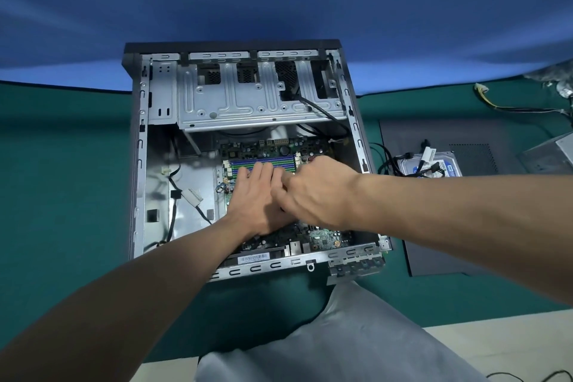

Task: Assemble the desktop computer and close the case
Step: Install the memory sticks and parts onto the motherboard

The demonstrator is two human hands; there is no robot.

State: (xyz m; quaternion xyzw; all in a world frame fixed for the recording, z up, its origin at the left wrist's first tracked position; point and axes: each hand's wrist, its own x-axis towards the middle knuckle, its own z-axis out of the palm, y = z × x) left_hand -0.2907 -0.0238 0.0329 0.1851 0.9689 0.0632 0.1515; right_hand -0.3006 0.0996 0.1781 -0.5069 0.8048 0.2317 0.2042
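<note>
The open desktop case (138, 164) lies on its side on the green table, its inside facing up. The green motherboard (324, 239) sits in its right half, with blue and green memory slots (263, 162) at the far end. My left hand (252, 200) rests flat on the board, its straight fingers reaching the memory slots. My right hand (319, 192) lies just right of it with fingers curled down over the board's middle, touching the left fingers. Anything under or in the right hand is hidden.
A metal drive cage (248, 96) fills the case's far end, and loose black cables (186, 195) lie in the bare left half. Right of the case are a dark side panel (434, 242), a hard drive (441, 168) with cables and yellow wires (502, 107).
</note>
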